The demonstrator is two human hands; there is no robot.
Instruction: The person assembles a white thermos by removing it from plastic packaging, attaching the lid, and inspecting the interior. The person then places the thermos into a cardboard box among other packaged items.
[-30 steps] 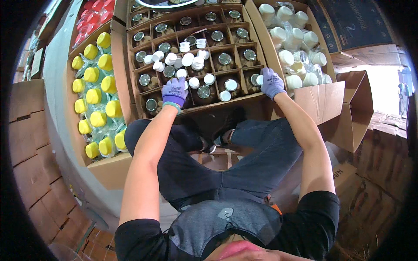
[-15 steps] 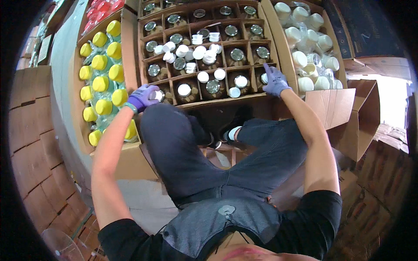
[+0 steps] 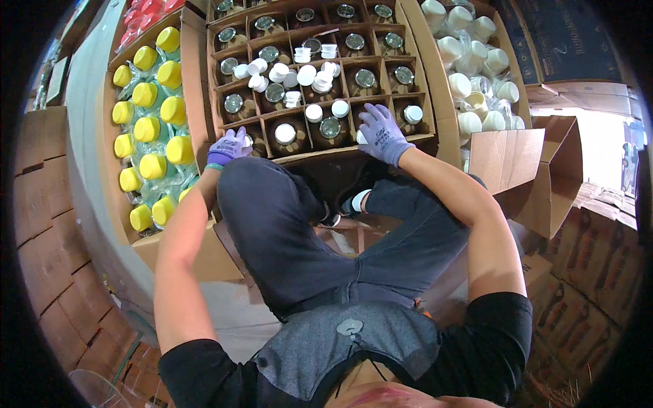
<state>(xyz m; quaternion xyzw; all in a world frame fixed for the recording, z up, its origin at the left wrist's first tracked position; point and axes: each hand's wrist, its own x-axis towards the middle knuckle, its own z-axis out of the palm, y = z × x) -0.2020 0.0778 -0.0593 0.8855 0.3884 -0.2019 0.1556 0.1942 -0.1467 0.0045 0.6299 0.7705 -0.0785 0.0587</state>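
Note:
A divided cardboard carton (image 3: 320, 155) stands in front of me, with glass jars in its compartments. My left hand (image 3: 230, 147), in a purple glove, is closed at the near-left compartment. A jar top (image 3: 247, 141) peeks out beside its fingers; what they grip is hidden. My right hand (image 3: 384, 138), in a matching glove, reaches over the near row with fingers stretched apart. It covers most of one compartment, and a white cap (image 3: 361, 137) shows at its thumb side. Right of it, a white cap (image 3: 413, 114) sits on the corner jar. Another capped jar (image 3: 285, 134) stands between my hands.
Loose white caps (image 3: 306, 75) lie on the dividers and jars mid-carton. At left, a box (image 3: 194, 81) holds yellow-capped bottles; red-topped ones (image 3: 141, 20) are behind. At right, a box (image 3: 435, 88) holds white-capped containers in plastic. An open cardboard box (image 3: 559, 170) stands beyond its flap.
My right hand has moved left from the near-right corner jar to the compartment beside it, uncovering the corner jar's white cap. My left hand stays at the near-left compartment. The whole view has shifted slightly.

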